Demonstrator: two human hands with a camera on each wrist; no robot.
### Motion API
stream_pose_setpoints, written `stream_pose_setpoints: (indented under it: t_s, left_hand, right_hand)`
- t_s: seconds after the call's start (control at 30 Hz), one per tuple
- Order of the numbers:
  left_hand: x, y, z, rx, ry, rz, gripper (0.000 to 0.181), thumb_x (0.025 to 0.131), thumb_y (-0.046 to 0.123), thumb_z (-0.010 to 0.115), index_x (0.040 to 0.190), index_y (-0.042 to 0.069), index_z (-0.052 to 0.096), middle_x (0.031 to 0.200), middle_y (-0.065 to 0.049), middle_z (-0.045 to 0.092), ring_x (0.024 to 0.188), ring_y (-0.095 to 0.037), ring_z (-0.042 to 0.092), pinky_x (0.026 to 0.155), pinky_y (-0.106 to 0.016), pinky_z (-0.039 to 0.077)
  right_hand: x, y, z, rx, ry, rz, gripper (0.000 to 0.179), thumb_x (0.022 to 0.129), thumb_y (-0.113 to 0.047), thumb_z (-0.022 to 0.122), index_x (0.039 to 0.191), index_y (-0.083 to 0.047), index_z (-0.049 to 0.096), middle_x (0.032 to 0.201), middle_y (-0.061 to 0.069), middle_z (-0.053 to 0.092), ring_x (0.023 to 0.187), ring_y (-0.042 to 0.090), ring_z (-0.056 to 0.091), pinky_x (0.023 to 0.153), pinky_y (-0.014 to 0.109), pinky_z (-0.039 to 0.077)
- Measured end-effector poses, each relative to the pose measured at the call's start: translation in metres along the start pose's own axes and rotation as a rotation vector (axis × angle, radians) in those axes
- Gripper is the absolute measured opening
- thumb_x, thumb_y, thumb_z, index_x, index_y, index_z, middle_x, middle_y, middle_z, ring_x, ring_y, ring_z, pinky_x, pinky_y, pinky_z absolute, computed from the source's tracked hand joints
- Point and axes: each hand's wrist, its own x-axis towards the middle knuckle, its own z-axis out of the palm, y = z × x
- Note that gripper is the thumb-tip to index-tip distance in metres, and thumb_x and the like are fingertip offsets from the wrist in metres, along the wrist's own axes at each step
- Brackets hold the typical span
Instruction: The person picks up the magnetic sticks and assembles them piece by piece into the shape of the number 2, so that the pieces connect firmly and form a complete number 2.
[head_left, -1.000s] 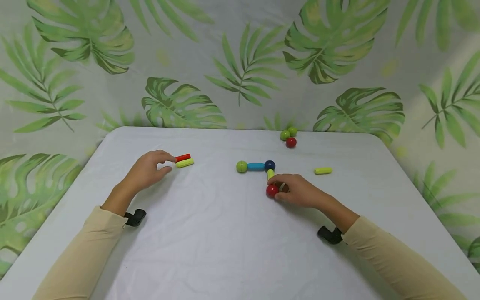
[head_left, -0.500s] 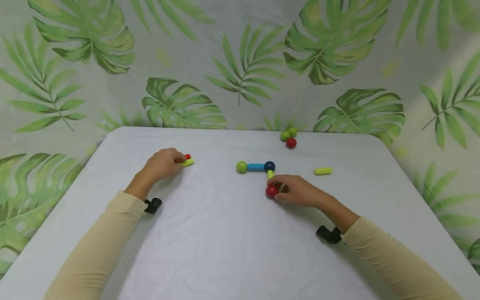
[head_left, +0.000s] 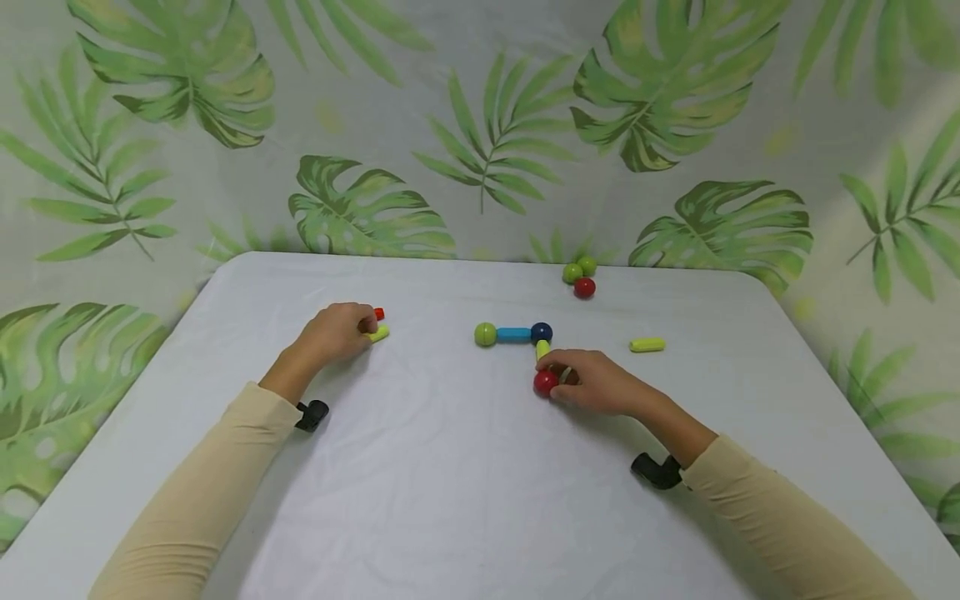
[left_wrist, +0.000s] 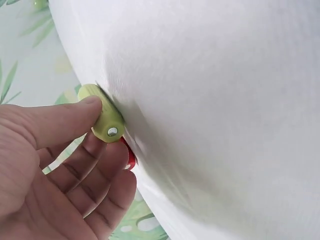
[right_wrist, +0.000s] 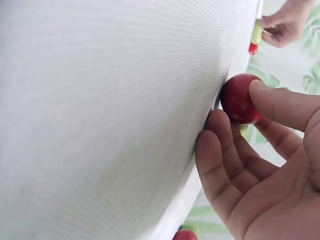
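At the table's left, my left hand (head_left: 337, 333) pinches a yellow-green magnetic rod (left_wrist: 101, 113) between thumb and fingers; a metal dot shows in its end. Just behind it lies a red rod (head_left: 378, 314), partly hidden by the fingers. My right hand (head_left: 592, 379) holds a red ball (right_wrist: 240, 98) with thumb and fingers at the near end of a joined chain. That chain runs from a green ball (head_left: 486, 334) through a blue rod (head_left: 513, 335) to a dark blue ball (head_left: 542, 332), then along a yellow-green rod (head_left: 543, 350) toward the red ball.
Near the back edge of the white table (head_left: 450, 483) sit two green balls (head_left: 573, 273) and a red ball (head_left: 585, 288). Another yellow-green rod (head_left: 647, 345) lies to the right of the chain. A leaf-patterned cloth (head_left: 495, 125) hangs behind the table.
My left hand has moved right and forward onto the rods and now pinches the yellow-green one, which has parted slightly from the red one. The right hand stays at the red ball.
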Motion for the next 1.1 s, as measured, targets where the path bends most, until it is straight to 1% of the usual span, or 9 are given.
stream_pose_setpoints:
  t_s: [0.13,0.2,0.37,0.53,0.67,0.8,0.9,0.97,1.1]
  left_hand:
    - [0.001,0.003,0.003,-0.005,-0.016,0.021,0.027,0.091,0.007,0.062,0.116,0.0,0.066,0.11,-0.017,0.066,0.1,-0.03,0.06,0.09,-0.046,0.049]
    - [0.002,0.003,0.004,-0.012,-0.023,0.042,0.028,0.091,0.006,0.062,0.118,-0.002,0.065,0.111,-0.019,0.066,0.103,-0.032,0.061,0.093,-0.047,0.049]
    - [0.001,0.005,0.007,-0.067,-0.018,0.112,0.023,0.091,0.005,0.062,0.114,0.003,0.066,0.112,-0.018,0.069,0.108,-0.033,0.063,0.095,-0.048,0.049]
    - [-0.001,0.009,0.008,-0.125,0.003,0.155,0.022,0.09,0.007,0.065,0.112,0.007,0.067,0.109,-0.013,0.07,0.1,-0.028,0.063,0.09,-0.044,0.05]
    - [-0.001,0.014,0.01,-0.213,0.025,0.178,0.024,0.09,0.008,0.066,0.114,0.009,0.069,0.11,-0.012,0.071,0.096,-0.026,0.063,0.085,-0.038,0.05]
    - [-0.004,0.024,0.013,-0.346,0.048,0.208,0.024,0.089,0.007,0.068,0.112,0.011,0.071,0.111,-0.011,0.071,0.094,-0.025,0.066,0.078,-0.031,0.05]
    - [-0.008,0.036,0.015,-0.427,0.05,0.24,0.024,0.087,0.006,0.069,0.111,0.011,0.072,0.111,-0.011,0.072,0.092,-0.024,0.067,0.074,-0.028,0.05]
    - [-0.01,0.045,0.018,-0.451,0.046,0.263,0.024,0.087,0.006,0.07,0.111,0.011,0.072,0.111,-0.009,0.073,0.091,-0.021,0.067,0.073,-0.026,0.051]
    - [-0.014,0.061,0.026,-0.464,0.043,0.334,0.024,0.088,0.006,0.07,0.111,0.01,0.072,0.112,-0.009,0.072,0.089,-0.018,0.065,0.076,-0.026,0.052]
  right_hand:
    - [0.0,0.0,0.0,0.001,0.006,0.008,0.038,0.092,-0.009,0.067,0.129,-0.01,0.059,0.114,0.009,0.068,0.097,0.02,0.062,0.088,0.038,0.056]
    - [0.0,0.001,0.0,-0.002,0.006,0.01,0.037,0.092,-0.01,0.067,0.129,-0.01,0.059,0.113,0.009,0.068,0.097,0.02,0.062,0.088,0.038,0.056]
    - [-0.001,0.005,-0.002,-0.008,0.015,0.019,0.038,0.092,-0.009,0.067,0.129,-0.01,0.059,0.113,0.009,0.068,0.096,0.019,0.062,0.087,0.037,0.055]
    - [0.0,0.007,-0.004,-0.001,0.012,0.028,0.038,0.093,-0.01,0.067,0.13,-0.011,0.059,0.114,0.009,0.067,0.097,0.019,0.061,0.087,0.037,0.055]
    - [0.0,0.009,-0.004,-0.005,0.014,0.04,0.038,0.093,-0.01,0.067,0.13,-0.011,0.059,0.114,0.009,0.067,0.097,0.019,0.061,0.087,0.036,0.054]
    - [0.0,0.01,-0.005,-0.006,0.024,0.044,0.037,0.092,-0.009,0.067,0.129,-0.011,0.059,0.114,0.009,0.068,0.096,0.019,0.061,0.086,0.035,0.054]
    - [0.001,0.01,-0.005,0.0,0.032,0.042,0.037,0.092,-0.009,0.067,0.128,-0.012,0.06,0.113,0.009,0.068,0.095,0.019,0.061,0.085,0.035,0.054]
    - [0.002,0.011,-0.005,0.001,0.032,0.041,0.036,0.092,-0.01,0.067,0.128,-0.012,0.06,0.113,0.009,0.068,0.095,0.019,0.061,0.085,0.034,0.054]
    - [0.003,0.013,-0.004,0.004,0.022,0.05,0.037,0.092,-0.011,0.067,0.128,-0.013,0.06,0.113,0.008,0.068,0.095,0.019,0.06,0.085,0.034,0.053]
